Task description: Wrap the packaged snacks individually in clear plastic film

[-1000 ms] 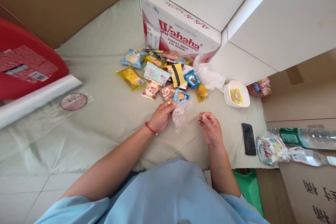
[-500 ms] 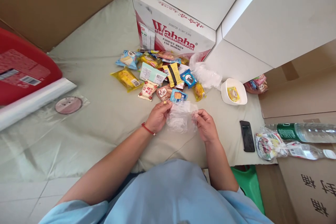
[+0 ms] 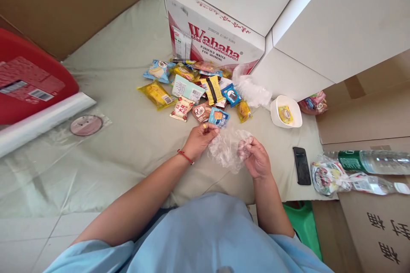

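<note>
A thin, clear plastic bag (image 3: 226, 151) is stretched between my two hands, crumpled and see-through. My left hand (image 3: 201, 138) pinches its upper left edge, thumb against fingers. On the other side my right hand (image 3: 257, 158) grips the bag's right edge, with some film lying over the fingertips. Just beyond the bag is a pile of wrapped snacks. Nearest my left fingers are a light-blue snack packet (image 3: 218, 117) and a brown packet (image 3: 202, 112). A cream and red packet (image 3: 182, 108) and a yellow packet (image 3: 211, 89) lie close by.
More crumpled clear plastic (image 3: 251, 87) lies beside the pile, before a Wahaha carton (image 3: 218, 38). A white bowl (image 3: 296, 113) holds one yellow packet. To the right are a phone (image 3: 301, 166) and plastic bottles (image 3: 381, 161). A film roll (image 3: 48, 123) and red container (image 3: 32, 72) stand left.
The plastic bag is looser and more bunched, and hangs slightly lower. Both hands have shifted a little to the right, and my right hand is slightly lower.
</note>
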Tool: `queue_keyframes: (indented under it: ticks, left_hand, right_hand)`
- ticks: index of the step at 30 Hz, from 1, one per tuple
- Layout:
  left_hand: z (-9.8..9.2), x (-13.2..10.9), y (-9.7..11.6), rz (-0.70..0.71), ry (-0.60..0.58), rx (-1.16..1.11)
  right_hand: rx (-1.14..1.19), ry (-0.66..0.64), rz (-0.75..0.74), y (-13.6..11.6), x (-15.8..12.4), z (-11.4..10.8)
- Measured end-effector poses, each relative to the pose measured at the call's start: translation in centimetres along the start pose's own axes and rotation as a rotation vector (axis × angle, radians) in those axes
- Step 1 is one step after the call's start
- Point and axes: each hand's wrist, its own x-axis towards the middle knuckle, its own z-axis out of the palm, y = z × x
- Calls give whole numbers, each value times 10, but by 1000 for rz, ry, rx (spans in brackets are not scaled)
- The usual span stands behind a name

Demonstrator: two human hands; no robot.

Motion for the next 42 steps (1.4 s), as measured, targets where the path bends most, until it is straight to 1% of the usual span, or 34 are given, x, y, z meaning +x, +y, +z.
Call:
queue_keyframes:
  ticks: [3, 5, 7, 9, 11, 14, 16, 17, 18, 19, 21, 22, 23, 24, 26, 27, 28, 29, 30, 32, 35, 37, 40, 42]
  left_hand:
    - [-5, 8, 2, 62, 116, -123]
    - [-8, 12, 5, 102, 188, -145]
    - [-11, 15, 7, 116, 255, -124]
    - [-12, 15, 7, 112, 310, -91]
    - [-13, 14, 8, 97, 320, -44]
    - [-12, 11, 10, 67, 264, 44]
    - [-12, 10, 11, 56, 232, 94]
    - [-12, 9, 11, 54, 225, 115]
    - [-12, 9, 11, 52, 223, 131]
    - [-13, 9, 11, 49, 222, 144]
    - [-13, 9, 11, 44, 225, 161]
    - [-13, 9, 10, 44, 229, 169]
    - [-13, 9, 9, 46, 232, 177]
    - [-13, 9, 9, 49, 235, 185]
    - [-13, 9, 8, 54, 238, 184]
    - [-13, 10, 8, 56, 238, 174]
    - [-13, 10, 7, 62, 238, 158]
    - [-13, 11, 7, 68, 238, 140]
    - [-12, 11, 6, 73, 239, 120]
    - [-12, 12, 5, 82, 237, 78]
    - [-13, 14, 4, 88, 231, 20]
    - [-13, 15, 3, 91, 231, 4]
    - [-12, 15, 3, 78, 234, -17]
    - [-11, 14, 4, 63, 236, -40]
  right_hand:
    - [-22, 112, -97, -13, -3, -22]
    - [-42, 181, -129, -23, -8, -40]
    - [-72, 252, -125, -30, -14, -57]
    - [-116, 319, -90, -36, -21, -70]
    - [-160, 356, -44, -40, -28, -80]
    - [-228, 371, -3, -43, -32, -90]
    - [-320, 400, 2, -45, -32, -95]
    - [-402, 441, -18, -45, -31, -96]
    - [-514, 505, -69, -45, -31, -96]
    - [-647, 587, -153, -44, -31, -93]
    - [-908, 734, -396, -40, -34, -79]
    - [-1003, 748, -524, -35, -36, -68]
    - [-1070, 697, -636, -29, -39, -54]
    - [-1119, 590, -724, -21, -41, -39]
    - [-1235, 279, -835, 1, -41, -8]
    - [-1316, 134, -854, 13, -38, 4]
    - [-1398, 19, -847, 25, -34, 14]
    - [-1469, -56, -819, 35, -28, 21]
    - [-1523, -92, -777, 44, -22, 24]
    - [-1558, -98, -688, 54, -9, 22]
    - [-1453, -87, -625, 51, 0, 10]
    - [-1334, -111, -601, 43, -1, 5]
    - [-1170, -115, -529, 34, -12, 4]
    - [-1125, -97, -517, 32, -18, 5]
